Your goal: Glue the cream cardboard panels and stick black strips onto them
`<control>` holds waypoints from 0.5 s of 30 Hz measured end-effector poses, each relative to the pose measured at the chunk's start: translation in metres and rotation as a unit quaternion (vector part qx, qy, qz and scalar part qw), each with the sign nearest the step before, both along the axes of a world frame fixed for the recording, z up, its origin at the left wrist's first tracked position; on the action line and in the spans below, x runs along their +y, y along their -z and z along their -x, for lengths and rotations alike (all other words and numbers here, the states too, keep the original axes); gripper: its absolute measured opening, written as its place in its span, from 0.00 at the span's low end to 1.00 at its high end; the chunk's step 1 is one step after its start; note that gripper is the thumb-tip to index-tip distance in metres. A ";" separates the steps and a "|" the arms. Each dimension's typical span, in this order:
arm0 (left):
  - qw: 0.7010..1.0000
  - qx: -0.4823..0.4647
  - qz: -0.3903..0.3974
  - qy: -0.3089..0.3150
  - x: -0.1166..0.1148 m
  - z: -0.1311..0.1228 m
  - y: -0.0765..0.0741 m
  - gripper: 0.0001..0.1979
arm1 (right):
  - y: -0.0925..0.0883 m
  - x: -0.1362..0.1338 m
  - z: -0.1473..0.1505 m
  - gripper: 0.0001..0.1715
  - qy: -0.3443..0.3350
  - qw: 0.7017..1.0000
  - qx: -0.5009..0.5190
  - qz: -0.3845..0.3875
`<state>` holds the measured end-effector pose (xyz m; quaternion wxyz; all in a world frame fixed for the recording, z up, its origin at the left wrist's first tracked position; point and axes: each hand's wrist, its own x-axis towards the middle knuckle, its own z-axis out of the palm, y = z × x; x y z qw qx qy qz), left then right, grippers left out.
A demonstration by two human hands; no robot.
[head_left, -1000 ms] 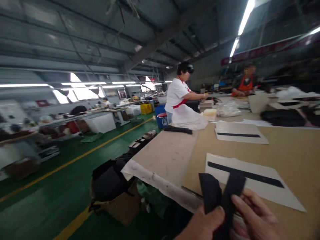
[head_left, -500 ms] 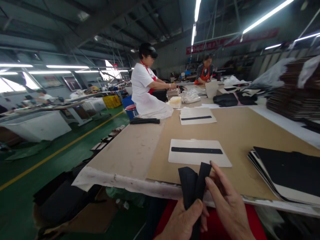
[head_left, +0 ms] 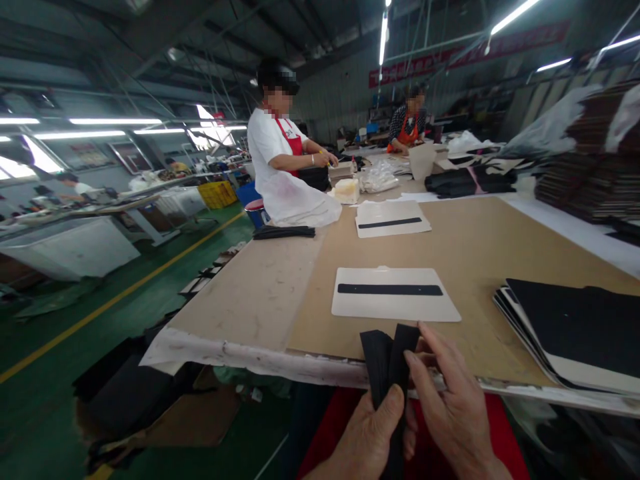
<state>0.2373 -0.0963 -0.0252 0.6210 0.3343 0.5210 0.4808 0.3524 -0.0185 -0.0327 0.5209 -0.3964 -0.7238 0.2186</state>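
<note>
My left hand (head_left: 365, 440) and my right hand (head_left: 447, 413) are both closed on a bunch of black fabric strips (head_left: 387, 360), held upright at the near edge of the worktable (head_left: 475, 247). The left thumb presses the strips from the front; the right fingers pinch their upper part. Just beyond lies a white card (head_left: 395, 303) with one black strip (head_left: 390, 289) laid across it. A second white card with a strip (head_left: 391, 223) lies further back.
A stack of black-and-white sheets (head_left: 570, 333) lies at the right. A person in a white top (head_left: 280, 167) and another in an orange apron (head_left: 407, 127) work at the far end. Left of the table is a green floor with a yellow line (head_left: 120, 293).
The view swung right and down, from the aisle onto the table. My hands kept hold of the strips, and the right fingers shifted slightly on them.
</note>
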 end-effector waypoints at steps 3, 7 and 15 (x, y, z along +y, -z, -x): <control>1.000 0.005 0.010 -0.008 -0.002 0.002 -0.003 0.39 | 0.002 -0.001 0.003 0.22 0.008 1.000 -0.003 -0.019; 0.998 -0.010 0.043 -0.033 -0.005 0.001 -0.002 0.40 | 0.001 -0.002 0.001 0.20 0.008 0.999 -0.002 -0.046; 0.978 -0.190 0.071 -0.046 -0.001 -0.001 0.017 0.37 | 0.015 -0.004 -0.005 0.18 -0.038 0.994 0.093 0.038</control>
